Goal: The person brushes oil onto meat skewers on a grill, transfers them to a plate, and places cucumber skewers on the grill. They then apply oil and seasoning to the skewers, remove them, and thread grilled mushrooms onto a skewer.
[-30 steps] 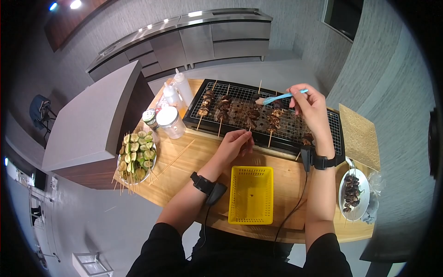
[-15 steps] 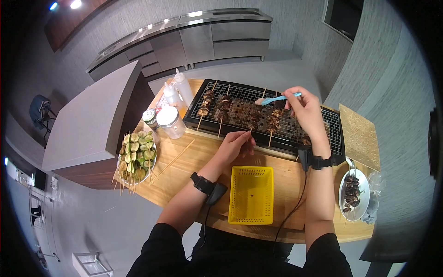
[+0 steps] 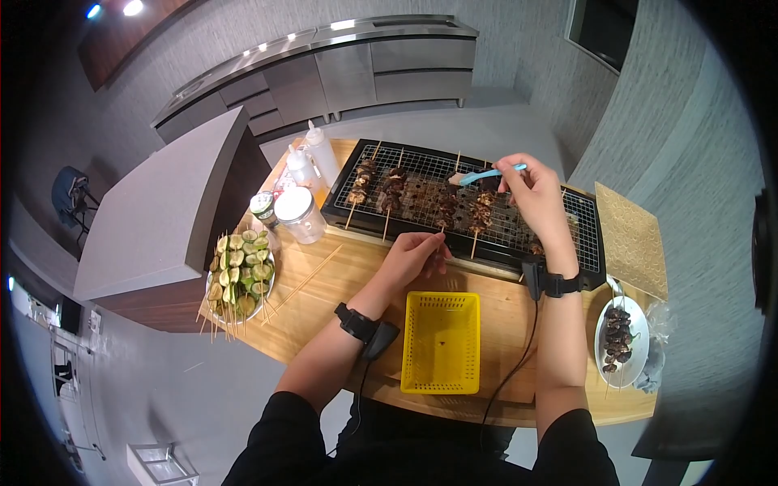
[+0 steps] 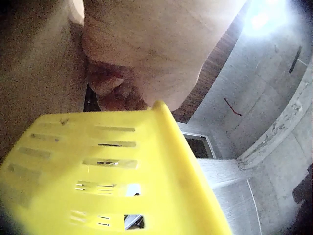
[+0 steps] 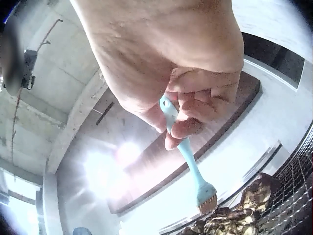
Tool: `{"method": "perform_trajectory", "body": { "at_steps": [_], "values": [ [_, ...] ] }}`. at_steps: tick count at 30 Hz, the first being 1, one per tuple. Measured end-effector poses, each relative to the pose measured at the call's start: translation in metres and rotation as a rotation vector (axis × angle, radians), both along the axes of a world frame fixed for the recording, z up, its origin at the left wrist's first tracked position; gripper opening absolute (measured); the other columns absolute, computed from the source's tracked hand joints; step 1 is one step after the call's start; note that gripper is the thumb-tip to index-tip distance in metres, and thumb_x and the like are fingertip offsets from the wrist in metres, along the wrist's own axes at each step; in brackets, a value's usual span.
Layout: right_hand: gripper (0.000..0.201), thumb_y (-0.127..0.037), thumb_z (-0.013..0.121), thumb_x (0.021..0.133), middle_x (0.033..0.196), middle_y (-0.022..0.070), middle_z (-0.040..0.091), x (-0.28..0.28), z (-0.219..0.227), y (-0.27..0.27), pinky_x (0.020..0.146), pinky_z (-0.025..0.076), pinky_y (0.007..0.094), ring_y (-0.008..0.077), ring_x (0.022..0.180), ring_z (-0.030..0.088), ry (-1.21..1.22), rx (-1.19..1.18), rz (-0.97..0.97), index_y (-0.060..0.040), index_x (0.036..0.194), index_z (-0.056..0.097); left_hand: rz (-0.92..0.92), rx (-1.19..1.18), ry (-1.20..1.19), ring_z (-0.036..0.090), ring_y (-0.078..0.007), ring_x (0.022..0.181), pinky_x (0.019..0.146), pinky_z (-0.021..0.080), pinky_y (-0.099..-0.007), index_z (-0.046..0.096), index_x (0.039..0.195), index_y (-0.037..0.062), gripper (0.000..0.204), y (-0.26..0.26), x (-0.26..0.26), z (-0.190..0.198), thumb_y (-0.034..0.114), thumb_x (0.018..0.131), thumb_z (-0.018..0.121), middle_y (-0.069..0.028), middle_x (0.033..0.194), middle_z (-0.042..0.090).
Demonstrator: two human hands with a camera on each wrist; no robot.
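In the head view my right hand (image 3: 532, 198) pinches a light blue basting brush (image 3: 486, 174) by its handle, with the bristles at the upper part of a meat skewer (image 3: 446, 212) on the grill (image 3: 510, 215). The right wrist view shows the brush (image 5: 191, 164) between thumb and fingers, its bristles pointing down close over browned meat (image 5: 234, 223). At the grill's front edge my left hand (image 3: 413, 255) pinches the near stick end of that same skewer. A yellow basket (image 4: 98, 161) fills much of the left wrist view, hiding part of that hand's fingers.
More meat skewers (image 3: 393, 193) lie on the grill. The yellow basket (image 3: 442, 385) stands in front of it. To the left are squeeze bottles (image 3: 322, 154), a white-lidded jar (image 3: 300, 215) and a plate of vegetable skewers (image 3: 241, 275). A plate with skewers (image 3: 640, 356) sits at right.
My right hand has moved slightly left and toward me with the brush. The held skewer's far tip swung right, then back left. My left hand has stayed at the grill's front edge.
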State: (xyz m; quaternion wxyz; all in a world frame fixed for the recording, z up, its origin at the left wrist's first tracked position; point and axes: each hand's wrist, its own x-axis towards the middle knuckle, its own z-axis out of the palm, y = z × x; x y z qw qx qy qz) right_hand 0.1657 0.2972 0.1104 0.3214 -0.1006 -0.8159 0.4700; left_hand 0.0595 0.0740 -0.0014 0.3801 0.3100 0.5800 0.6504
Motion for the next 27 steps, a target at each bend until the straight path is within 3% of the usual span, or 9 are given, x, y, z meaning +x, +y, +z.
{"method": "perform_trajectory", "body": {
  "at_steps": [27],
  "values": [
    [0.013, -0.013, 0.066, 0.105, 0.070, -0.0025, 0.066, 0.013, 0.014, -0.006, 0.055, 0.041, 0.0196, 0.0017, 0.062, 0.056, -0.109, -0.128, 0.232, -0.0035, 0.103, 0.075, 0.014, 0.007, 0.022, 0.055, -0.0072, 0.054, 0.051, 0.042, -0.0221, 0.068, 0.083, 0.0042, 0.042, 0.001, -0.001, -0.003, 0.031, 0.112, 0.055, -0.0025, 0.069, 0.068]
  ]
}}
